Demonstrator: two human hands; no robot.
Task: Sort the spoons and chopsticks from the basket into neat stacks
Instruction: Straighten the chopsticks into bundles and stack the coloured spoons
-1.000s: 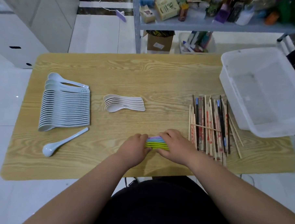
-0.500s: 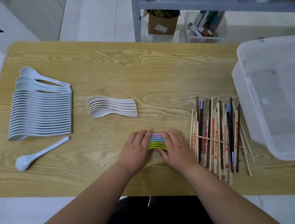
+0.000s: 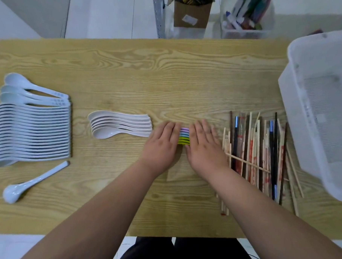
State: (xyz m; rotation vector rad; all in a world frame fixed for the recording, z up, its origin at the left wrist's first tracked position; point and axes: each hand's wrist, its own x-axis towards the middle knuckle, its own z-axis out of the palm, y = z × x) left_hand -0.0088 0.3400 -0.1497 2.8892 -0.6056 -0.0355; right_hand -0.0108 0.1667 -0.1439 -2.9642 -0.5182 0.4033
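A small stack of coloured spoons (image 3: 184, 136), pink over blue over green, lies at the middle of the wooden table (image 3: 168, 74). My left hand (image 3: 161, 144) lies flat over its left end and my right hand (image 3: 204, 148) over its right end, fingers straight, so only the middle band shows. Left of them sits a short stack of cream spoons (image 3: 119, 125). A long row of white spoons (image 3: 33, 131) fills the far left, with one loose white spoon (image 3: 32, 182) below it. A pile of chopsticks (image 3: 263, 153) lies to the right.
An empty translucent plastic basket (image 3: 320, 108) stands at the right edge, close to the chopsticks. Beyond the table's far edge are a metal shelf leg (image 3: 158, 15), a cardboard box (image 3: 191, 14) and a bin of supplies (image 3: 247, 17) on the floor.
Both hands slid the coloured spoons away from the near edge, up beside the cream stack. Their fingers have flattened out over the stack. The view tilted further down.
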